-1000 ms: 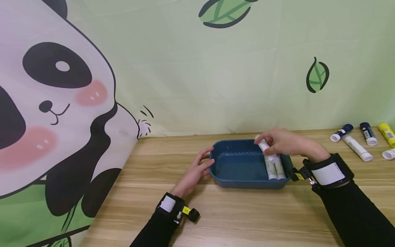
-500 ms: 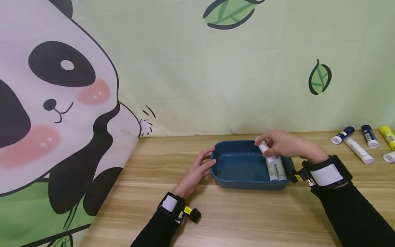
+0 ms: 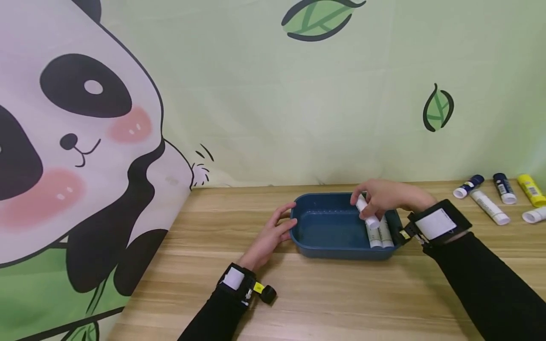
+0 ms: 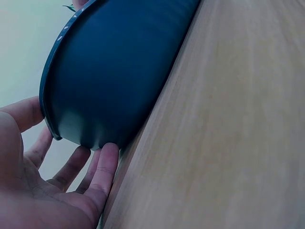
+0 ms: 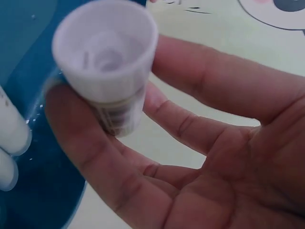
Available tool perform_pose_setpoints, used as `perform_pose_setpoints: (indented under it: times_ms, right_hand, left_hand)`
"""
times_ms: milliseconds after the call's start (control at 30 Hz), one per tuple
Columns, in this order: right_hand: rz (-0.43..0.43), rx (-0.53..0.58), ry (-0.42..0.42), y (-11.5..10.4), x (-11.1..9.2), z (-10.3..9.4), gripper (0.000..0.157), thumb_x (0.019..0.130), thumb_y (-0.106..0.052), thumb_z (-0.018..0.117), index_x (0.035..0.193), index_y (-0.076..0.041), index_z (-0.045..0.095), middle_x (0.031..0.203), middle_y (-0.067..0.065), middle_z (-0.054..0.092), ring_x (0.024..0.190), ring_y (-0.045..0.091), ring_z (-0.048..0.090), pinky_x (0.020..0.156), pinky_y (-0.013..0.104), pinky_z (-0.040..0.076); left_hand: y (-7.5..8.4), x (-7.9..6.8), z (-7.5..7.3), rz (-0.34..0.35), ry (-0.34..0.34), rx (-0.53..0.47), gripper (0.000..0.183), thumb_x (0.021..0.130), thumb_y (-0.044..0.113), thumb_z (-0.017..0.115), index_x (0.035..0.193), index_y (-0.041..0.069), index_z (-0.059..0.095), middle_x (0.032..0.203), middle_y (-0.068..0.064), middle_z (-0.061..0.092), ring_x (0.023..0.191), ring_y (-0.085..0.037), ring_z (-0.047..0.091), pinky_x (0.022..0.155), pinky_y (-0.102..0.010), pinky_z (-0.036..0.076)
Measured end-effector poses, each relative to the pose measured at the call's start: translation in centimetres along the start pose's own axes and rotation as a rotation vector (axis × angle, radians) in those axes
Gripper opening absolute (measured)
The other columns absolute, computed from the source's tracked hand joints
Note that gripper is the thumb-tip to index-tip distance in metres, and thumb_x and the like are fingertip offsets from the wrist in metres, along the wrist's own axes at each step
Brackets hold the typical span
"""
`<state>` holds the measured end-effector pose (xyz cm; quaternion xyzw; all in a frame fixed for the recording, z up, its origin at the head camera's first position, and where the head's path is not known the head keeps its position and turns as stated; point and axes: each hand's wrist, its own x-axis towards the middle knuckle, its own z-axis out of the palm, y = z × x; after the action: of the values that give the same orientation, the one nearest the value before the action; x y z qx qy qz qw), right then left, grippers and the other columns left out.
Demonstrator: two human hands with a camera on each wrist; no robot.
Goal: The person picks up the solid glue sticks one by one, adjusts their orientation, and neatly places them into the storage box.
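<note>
A deep blue rectangular bin (image 3: 328, 254) stands on the wooden table. At its left end my left hand (image 3: 266, 239) rests its fingertips on the outer wall, fingers only slightly bent, as the left wrist view shows. Above the bin's right part, my right hand (image 3: 390, 194) pinches a white glue stick (image 3: 368, 214) between thumb and fingers. It is tilted, and its hollow white end (image 5: 105, 57) faces the right wrist camera. Two more white glue sticks (image 3: 385, 233) lie side by side against the bin's right end, partly hidden by the right hand and the held stick.
On the table at the right lie several glue sticks: two navy ones (image 3: 505, 188), a yellow one (image 3: 532, 190), a white one (image 3: 489, 207) and another white one (image 3: 535, 215) near the frame edge. A green panda-print backdrop (image 3: 341, 118) rises behind the table.
My right wrist has swung slightly left, and the glue stick in that hand has turned a little, with the fingers shifted along it. The left hand stays against the bin.
</note>
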<state>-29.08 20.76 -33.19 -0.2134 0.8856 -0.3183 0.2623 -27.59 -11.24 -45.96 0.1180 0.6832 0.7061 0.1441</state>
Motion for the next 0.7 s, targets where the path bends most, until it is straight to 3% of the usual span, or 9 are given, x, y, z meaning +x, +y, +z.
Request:
perform_pose_setpoints:
  times_ms: [200, 433, 700]
  right_hand:
    - [0.061, 0.021, -0.064, -0.6, 0.7, -0.3, 0.041, 0.093, -0.001, 0.072, 0.127, 0.01, 0.052, 0.096, 0.016, 0.058, 0.072, 0.017, 0.063, 0.066, 0.031, 0.058]
    - [0.145, -0.092, -0.141, -1.8, 1.4, 0.1, 0.038, 0.094, -0.003, 0.072, 0.126, 0.007, 0.054, 0.093, 0.012, 0.062, 0.065, 0.015, 0.063, 0.066, 0.031, 0.058]
    - [0.203, -0.114, -0.214, -1.7, 2.6, 1.1, 0.034, 0.091, 0.003, 0.07, 0.121, 0.008, 0.056, 0.091, 0.01, 0.061, 0.062, 0.014, 0.061, 0.064, 0.028, 0.056]
  left_hand:
    - [0.2, 0.0, 0.0, -0.001, -0.001, 0.004, 0.052, 0.107, 0.025, 0.06, 0.157, 0.022, 0.044, 0.154, -0.015, 0.034, 0.122, -0.025, 0.054, 0.095, -0.029, 0.052]
    - [0.1, 0.0, -0.1, 0.001, 0.0, -0.001, 0.052, 0.108, 0.023, 0.059, 0.157, 0.021, 0.044, 0.153, -0.015, 0.035, 0.122, -0.025, 0.054, 0.094, -0.029, 0.053]
    - [0.0, 0.0, -0.1, -0.001, -0.003, 0.013, 0.052, 0.108, 0.023, 0.059, 0.157, 0.023, 0.044, 0.153, -0.015, 0.035, 0.123, -0.025, 0.053, 0.095, -0.03, 0.052]
